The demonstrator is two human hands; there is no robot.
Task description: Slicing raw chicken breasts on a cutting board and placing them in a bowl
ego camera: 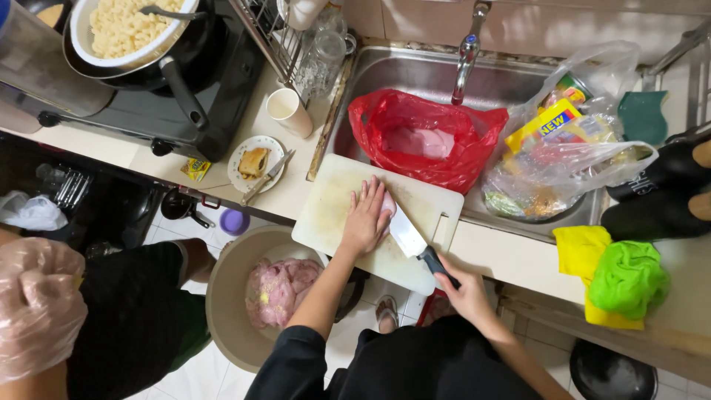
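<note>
Head view: left hand (364,218) flat on meat (387,203) (fingers spread), right hand (463,290) gripping knife (416,243).

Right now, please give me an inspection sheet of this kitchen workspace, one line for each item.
Surface: white cutting board bridges the counter edge and the steel sink.
Job's things: pink raw meat piece lies on the board; knife blade rests against it; beige bowl below holds more meat.
Clutter: red plastic bag and clear bag of packages in the sink; plate with pastry; paper cup; yellow and green cloths.
Grippers: left hand flat on the meat; right hand grips the knife handle.
Cables: nothing seen.
Surroundings: stove with pan of pasta; another person's gloved hand.
</note>
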